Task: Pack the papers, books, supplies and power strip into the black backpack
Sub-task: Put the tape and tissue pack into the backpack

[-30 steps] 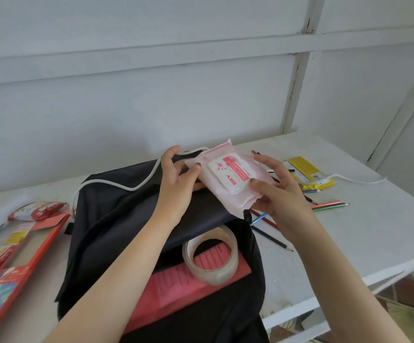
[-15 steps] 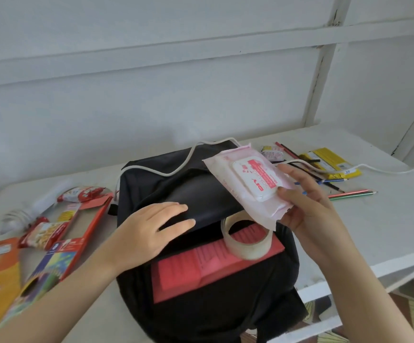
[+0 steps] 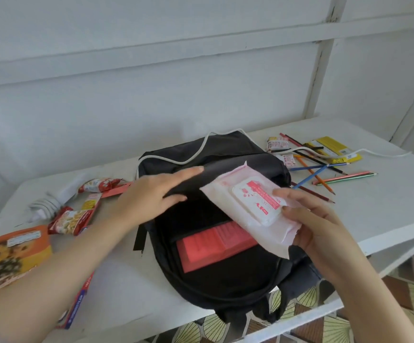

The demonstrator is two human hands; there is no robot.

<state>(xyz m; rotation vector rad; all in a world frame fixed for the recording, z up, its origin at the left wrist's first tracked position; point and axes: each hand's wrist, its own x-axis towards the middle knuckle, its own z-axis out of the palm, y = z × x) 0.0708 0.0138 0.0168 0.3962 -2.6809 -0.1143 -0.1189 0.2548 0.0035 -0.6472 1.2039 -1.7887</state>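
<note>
Seemingly soft and light, the pink wipes pack (image 3: 253, 206) hangs tilted over the open mouth of the black backpack (image 3: 225, 280), above the red book (image 3: 213, 246) inside. In the head view, the right grip (image 3: 317, 224) pinches the pack's near end, thumb on the stiff lid. That seems the surest hold, since the film looks slippery. The left grip (image 3: 151, 194), fingers straight, presses the flap back.

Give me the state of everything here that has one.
black backpack: main compartment unzipped and open.
wipes pack: lid shut, held tilted over the backpack opening.
red book: inside the backpack, partly covered by the wipes pack.
left hand: flat on the backpack's flap, fingers straight.
right hand: grips the wipes pack.
white cord: draped across the backpack's top.
pencils: loose, unpacked.
</note>
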